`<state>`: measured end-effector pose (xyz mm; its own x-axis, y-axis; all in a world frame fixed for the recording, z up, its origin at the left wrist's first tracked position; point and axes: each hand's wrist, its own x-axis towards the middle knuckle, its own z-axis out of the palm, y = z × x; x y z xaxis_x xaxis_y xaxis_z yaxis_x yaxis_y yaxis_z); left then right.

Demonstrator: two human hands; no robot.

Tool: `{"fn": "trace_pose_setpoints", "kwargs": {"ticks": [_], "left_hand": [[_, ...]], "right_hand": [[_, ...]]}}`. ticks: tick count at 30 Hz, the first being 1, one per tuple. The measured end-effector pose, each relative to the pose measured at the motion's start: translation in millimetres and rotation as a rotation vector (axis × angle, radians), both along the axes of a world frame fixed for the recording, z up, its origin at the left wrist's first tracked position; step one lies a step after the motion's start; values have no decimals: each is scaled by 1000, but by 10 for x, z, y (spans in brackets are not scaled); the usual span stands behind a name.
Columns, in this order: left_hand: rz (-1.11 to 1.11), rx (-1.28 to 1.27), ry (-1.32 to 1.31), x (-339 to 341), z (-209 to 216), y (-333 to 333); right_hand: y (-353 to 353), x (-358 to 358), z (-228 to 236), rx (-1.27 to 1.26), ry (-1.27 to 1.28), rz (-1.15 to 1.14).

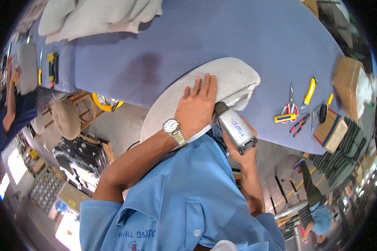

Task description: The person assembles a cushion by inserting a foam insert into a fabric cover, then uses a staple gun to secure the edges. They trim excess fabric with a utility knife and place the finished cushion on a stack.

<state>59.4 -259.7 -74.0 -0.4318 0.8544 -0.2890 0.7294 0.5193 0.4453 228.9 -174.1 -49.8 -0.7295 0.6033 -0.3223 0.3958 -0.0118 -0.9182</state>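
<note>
I press my left hand (195,108) flat, fingers spread, on the grey cushion (222,85) at the blue table (163,37) edge to steady it, while my right hand (244,154) grips the staple gun (236,127) against its underside.

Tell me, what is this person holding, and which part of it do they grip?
The right hand grips a grey power tool by its body, nose against the pale fabric-covered cushion. The left hand holds nothing; it presses flat on the cushion.
</note>
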Motion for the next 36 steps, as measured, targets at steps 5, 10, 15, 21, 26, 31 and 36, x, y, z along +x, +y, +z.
{"fn": "trace_pose_setpoints", "kwargs": {"ticks": [5, 10, 15, 21, 26, 31, 36], "left_hand": [[4, 13, -1, 25, 13, -9], [-101, 2, -154, -135, 82, -35], [-39, 99, -803, -687, -271, -236], [7, 24, -653, -550, -454, -423], [-86, 25, -479, -378, -53, -443], [-20, 8, -205, -170, 5, -396], [-13, -31, -106, -128, 59, -361]], "right_hand": [[-122, 76, -112, -39, 15, -68], [-189, 151, -228, -83, -66, -100], [-194, 129, -241, -17, -73, -103], [-194, 142, -272, 11, -49, -69], [-151, 80, -178, 54, -87, -44], [-182, 92, -275, 149, 50, -68], [-233, 81, -290, 230, 59, -78]]}}
